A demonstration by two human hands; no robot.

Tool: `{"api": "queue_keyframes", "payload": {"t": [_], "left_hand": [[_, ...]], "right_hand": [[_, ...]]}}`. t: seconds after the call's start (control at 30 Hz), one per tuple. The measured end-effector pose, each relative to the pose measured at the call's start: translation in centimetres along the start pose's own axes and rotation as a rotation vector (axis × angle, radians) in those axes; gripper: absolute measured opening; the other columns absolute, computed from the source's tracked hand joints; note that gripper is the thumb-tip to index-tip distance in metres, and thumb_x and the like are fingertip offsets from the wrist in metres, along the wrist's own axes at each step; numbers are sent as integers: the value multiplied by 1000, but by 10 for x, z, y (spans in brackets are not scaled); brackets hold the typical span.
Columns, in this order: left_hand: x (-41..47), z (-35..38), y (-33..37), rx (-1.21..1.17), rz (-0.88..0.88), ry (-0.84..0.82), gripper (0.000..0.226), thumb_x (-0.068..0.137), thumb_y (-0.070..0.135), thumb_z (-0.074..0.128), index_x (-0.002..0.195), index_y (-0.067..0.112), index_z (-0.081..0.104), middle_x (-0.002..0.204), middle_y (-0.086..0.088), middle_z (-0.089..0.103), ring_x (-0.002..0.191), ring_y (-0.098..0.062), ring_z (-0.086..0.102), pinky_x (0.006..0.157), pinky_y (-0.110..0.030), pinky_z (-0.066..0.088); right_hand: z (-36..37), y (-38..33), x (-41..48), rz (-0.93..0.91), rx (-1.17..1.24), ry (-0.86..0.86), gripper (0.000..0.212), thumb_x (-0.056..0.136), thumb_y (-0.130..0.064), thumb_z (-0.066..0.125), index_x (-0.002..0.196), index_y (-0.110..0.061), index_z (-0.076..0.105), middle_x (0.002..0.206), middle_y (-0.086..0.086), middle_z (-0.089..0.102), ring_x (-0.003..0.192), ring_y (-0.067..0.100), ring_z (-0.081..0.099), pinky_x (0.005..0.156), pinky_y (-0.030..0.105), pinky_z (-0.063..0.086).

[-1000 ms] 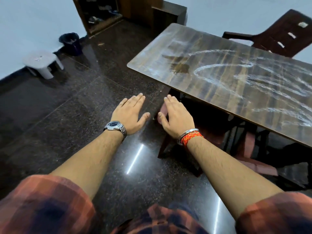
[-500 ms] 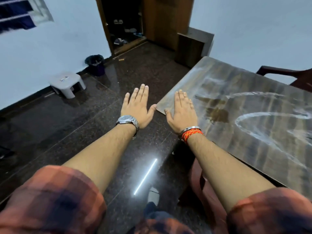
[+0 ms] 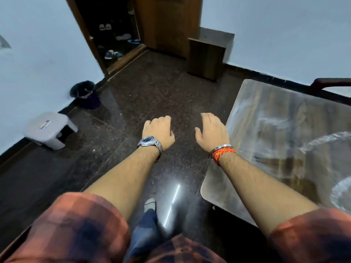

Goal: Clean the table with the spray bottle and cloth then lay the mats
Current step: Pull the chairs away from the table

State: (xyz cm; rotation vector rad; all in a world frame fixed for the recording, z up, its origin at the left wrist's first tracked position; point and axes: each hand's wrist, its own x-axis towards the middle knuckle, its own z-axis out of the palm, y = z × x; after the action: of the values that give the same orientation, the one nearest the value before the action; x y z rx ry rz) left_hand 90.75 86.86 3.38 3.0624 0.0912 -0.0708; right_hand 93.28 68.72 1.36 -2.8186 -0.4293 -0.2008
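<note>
Head view showed my left hand (image 3: 158,130) and right hand (image 3: 211,130) empty, fingers loosely curled, above the floor beside the table (image 3: 281,141), which was streaked white, with spray bottle, cloth and mats out of view, so cleaning seemed unfinished.

Pale blue walls (image 3: 284,35), dark polished granite floor (image 3: 152,95) (one streak of reflected light), open wooden doorway (image 3: 114,35), small wooden cabinet (image 3: 206,57), grey plastic stool (image 3: 50,130), dark waste bin (image 3: 84,94).
</note>
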Motion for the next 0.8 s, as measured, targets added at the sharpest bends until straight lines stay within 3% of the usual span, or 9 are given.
{"api": "queue_keyframes", "payload": {"t": [0.07, 0.13, 0.27, 0.37, 0.53, 0.67, 0.73, 0.8], "left_hand": [[58, -5, -19, 16, 40, -51, 21, 92, 28, 55, 109, 17, 59, 113, -6, 66, 106, -31, 63, 91, -42, 43], [106, -7, -32, 30, 82, -89, 17, 93, 25, 54, 106, 16, 60, 112, -8, 67, 103, -32, 65, 87, -40, 45], [200, -21, -36, 38, 143, -197, 19, 93, 19, 52, 107, 14, 64, 111, -12, 69, 98, -37, 68, 76, -38, 52], [272, -23, -26, 11, 224, -244, 18, 91, 19, 52, 103, 15, 65, 109, -13, 69, 97, -37, 68, 79, -39, 56], [401, -16, 13, 69, 435, -241, 17, 91, 21, 51, 100, 15, 64, 109, -9, 70, 96, -35, 68, 77, -37, 55], [511, -21, 71, 115, 591, -248, 13, 92, 25, 51, 100, 18, 59, 112, -5, 69, 104, -31, 65, 85, -37, 46], [567, -23, 108, 158, 683, -241, 20, 92, 31, 54, 107, 19, 57, 116, -5, 68, 109, -29, 63, 90, -39, 42], [614, -26, 143, 171, 735, -237, 36, 91, 37, 57, 121, 19, 54, 124, -6, 65, 115, -30, 61, 95, -41, 41]], "right_hand": [[8, -3, 49, 87, -22, -1, 29, 86, -25, 58, 109, -8, 58, 109, 13, 59, 101, 33, 57, 81, 39, 47], [12, -5, 87, 145, -30, -27, 15, 86, -24, 56, 93, -11, 58, 98, 11, 60, 93, 33, 58, 72, 37, 45], [12, 2, 157, 346, 8, -71, 10, 86, -20, 49, 80, -13, 52, 92, 10, 62, 88, 36, 59, 64, 34, 40], [12, 26, 212, 428, -18, -127, 9, 85, -20, 48, 77, -17, 48, 95, 11, 65, 87, 37, 61, 63, 32, 39], [27, 88, 312, 553, -18, -131, 9, 86, -22, 48, 80, -16, 51, 98, 10, 65, 88, 35, 62, 64, 31, 39], [29, 151, 387, 649, 6, -143, 13, 86, -25, 48, 88, -15, 56, 100, 12, 66, 90, 36, 64, 71, 35, 48], [26, 193, 425, 693, 27, -148, 14, 84, -25, 49, 93, -16, 53, 102, 12, 65, 92, 36, 63, 73, 37, 49], [20, 230, 454, 737, 15, -159, 27, 84, -30, 52, 108, -16, 50, 110, 10, 62, 102, 34, 59, 78, 40, 49]]}}
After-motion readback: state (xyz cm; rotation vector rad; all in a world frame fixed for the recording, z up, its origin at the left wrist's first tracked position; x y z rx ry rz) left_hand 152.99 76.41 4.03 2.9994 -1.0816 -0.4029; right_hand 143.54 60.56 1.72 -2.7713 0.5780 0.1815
